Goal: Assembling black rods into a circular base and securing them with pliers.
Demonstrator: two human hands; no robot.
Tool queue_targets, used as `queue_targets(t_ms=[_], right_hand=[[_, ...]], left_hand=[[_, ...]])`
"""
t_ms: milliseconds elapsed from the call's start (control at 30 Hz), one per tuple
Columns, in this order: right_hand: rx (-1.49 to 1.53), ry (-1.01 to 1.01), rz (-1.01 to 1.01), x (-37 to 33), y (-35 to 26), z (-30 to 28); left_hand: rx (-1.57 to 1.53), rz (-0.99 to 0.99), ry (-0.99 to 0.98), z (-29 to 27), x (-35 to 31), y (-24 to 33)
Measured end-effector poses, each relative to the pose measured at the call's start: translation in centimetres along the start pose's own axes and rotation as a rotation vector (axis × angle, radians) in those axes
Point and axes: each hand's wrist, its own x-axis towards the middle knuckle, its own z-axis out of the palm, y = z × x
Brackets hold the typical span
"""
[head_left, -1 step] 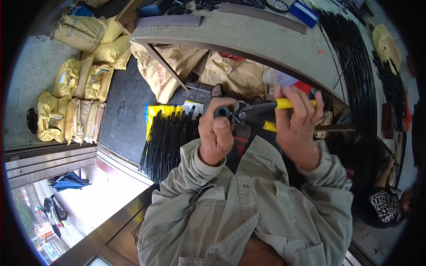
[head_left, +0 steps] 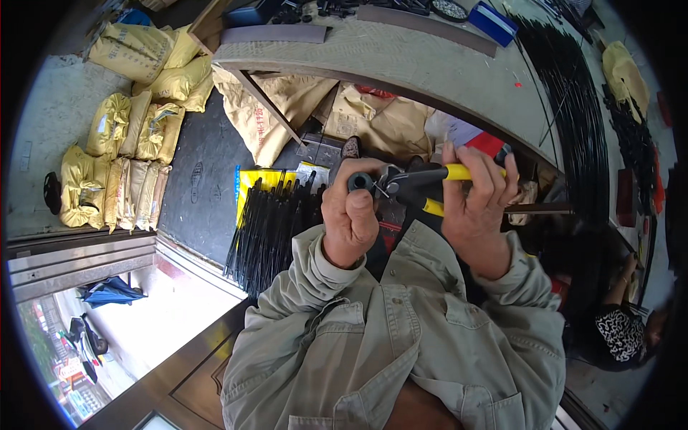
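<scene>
My left hand [head_left: 350,218] is closed around a dark green tubular piece [head_left: 360,181], its round open end facing up beside the thumb. My right hand [head_left: 476,197] grips a pair of pliers [head_left: 423,175] by its yellow handles, fingers over the upper one. The lower handle stands apart from the upper. The metal head of the pliers meets the piece at its right side. A thin, light wire-like bit shows there, too small to make out fully. Whether the jaws are closed on it I cannot tell.
Black rods [head_left: 269,229] stand bundled left of my lap. A workbench [head_left: 430,64] spans the far side, with long black rods [head_left: 573,122] at its right. Yellow sacks [head_left: 136,129] are stacked at left. Another person's patterned sleeve [head_left: 620,333] shows at lower right.
My right hand has shifted slightly left and its fingers have closed in a little around the pliers handles. My left hand and the green piece look nearly unchanged.
</scene>
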Motion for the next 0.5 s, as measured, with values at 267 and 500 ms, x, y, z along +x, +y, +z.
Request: queue_targets(t_ms=[267,500], right_hand=[[0.583,-0.338,-0.062,0.0,3.5,-2.4],[1.547,-1.625,0.088,2.8,8.2,-3.7]], left_hand=[[-0.104,-0.092,-0.096,-1.2,0.6,0.9],[-0.146,0.146,-0.885,-3.1,1.7,1.6]])
